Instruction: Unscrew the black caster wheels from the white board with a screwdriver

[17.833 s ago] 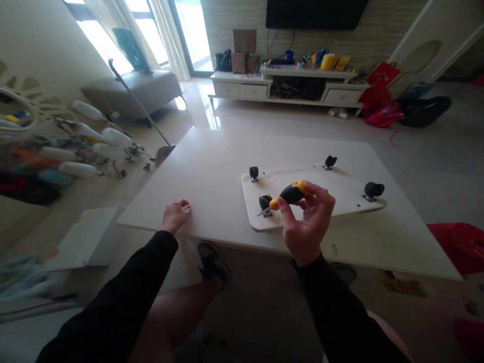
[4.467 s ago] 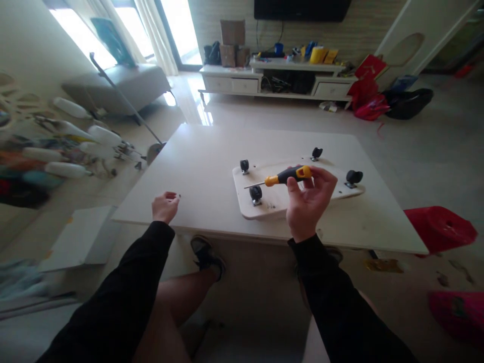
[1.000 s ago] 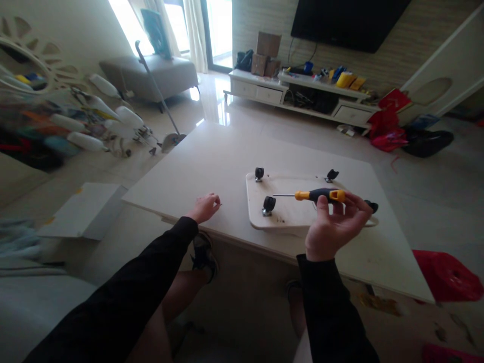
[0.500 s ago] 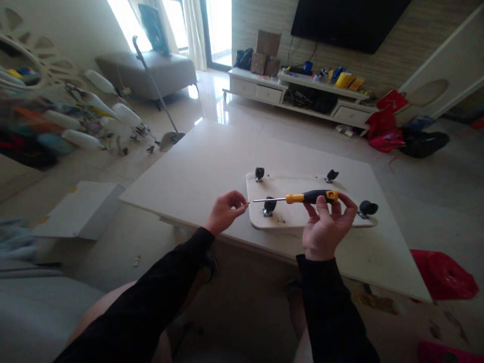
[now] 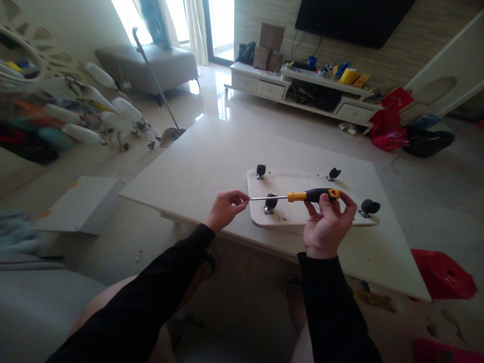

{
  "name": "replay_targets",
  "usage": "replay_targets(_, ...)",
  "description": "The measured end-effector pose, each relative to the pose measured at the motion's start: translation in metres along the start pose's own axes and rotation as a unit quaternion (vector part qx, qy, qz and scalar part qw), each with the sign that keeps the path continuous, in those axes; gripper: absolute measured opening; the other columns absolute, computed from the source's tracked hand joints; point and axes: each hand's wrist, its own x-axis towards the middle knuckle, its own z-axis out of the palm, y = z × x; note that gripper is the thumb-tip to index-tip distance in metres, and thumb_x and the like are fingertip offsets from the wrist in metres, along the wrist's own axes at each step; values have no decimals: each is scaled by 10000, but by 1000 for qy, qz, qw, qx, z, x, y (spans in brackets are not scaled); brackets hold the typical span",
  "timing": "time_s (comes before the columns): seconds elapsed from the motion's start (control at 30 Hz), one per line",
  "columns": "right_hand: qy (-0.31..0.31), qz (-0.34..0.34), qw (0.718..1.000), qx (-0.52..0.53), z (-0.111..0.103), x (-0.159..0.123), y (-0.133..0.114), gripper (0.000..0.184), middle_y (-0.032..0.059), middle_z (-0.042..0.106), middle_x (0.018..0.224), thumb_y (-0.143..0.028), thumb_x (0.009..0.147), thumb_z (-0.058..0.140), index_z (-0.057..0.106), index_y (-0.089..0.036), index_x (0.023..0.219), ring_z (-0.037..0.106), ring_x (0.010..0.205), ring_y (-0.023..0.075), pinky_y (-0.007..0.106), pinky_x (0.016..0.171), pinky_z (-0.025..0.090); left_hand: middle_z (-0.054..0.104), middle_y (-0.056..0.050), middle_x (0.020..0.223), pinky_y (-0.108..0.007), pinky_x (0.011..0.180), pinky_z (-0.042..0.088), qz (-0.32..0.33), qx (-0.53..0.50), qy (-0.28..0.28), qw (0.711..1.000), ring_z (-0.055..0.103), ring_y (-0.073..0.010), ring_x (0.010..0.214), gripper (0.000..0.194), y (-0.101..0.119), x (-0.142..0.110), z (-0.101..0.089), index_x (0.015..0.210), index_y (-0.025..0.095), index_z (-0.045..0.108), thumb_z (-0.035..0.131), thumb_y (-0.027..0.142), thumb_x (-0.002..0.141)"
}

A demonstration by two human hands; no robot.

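My right hand [image 5: 328,222] is closed round the black and yellow handle of a screwdriver [image 5: 298,195], held level with its shaft pointing left. My left hand [image 5: 227,207] pinches a tiny screw [image 5: 249,199] between thumb and fingertips, and the screwdriver's tip meets it there. Below the tool lies a white board [image 5: 295,217] with rounded corners. Black casters stand up from it: a near left caster [image 5: 270,202], a far left caster [image 5: 260,171], a far right caster [image 5: 334,174] and a near right caster [image 5: 369,207]. A few small dark bits [image 5: 282,218] lie by the near left caster.
The board rests on a white table [image 5: 181,176]. A white box [image 5: 79,204] is on the floor to the left, and a red plastic item [image 5: 442,275] to the right. Beyond the table stands a low TV cabinet [image 5: 260,88] holding boxes and clutter.
The screwdriver's tip has come left to the screw in my left hand, closing the small gap between them. The whole view has shifted slightly.
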Motion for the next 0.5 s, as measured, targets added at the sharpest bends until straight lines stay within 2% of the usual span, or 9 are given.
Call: replay_targets(0.5, 10, 13, 1000, -11, 0, 2, 2, 583, -29, 675, 1049, -280, 630, 906, 571, -271, 1107, 721, 1022, 176, 307, 678, 698, 726, -30, 717, -271, 609, 438, -5, -31, -6, 999, 565, -124, 631, 112, 2, 0, 1, 844, 185, 811, 786, 291, 820)
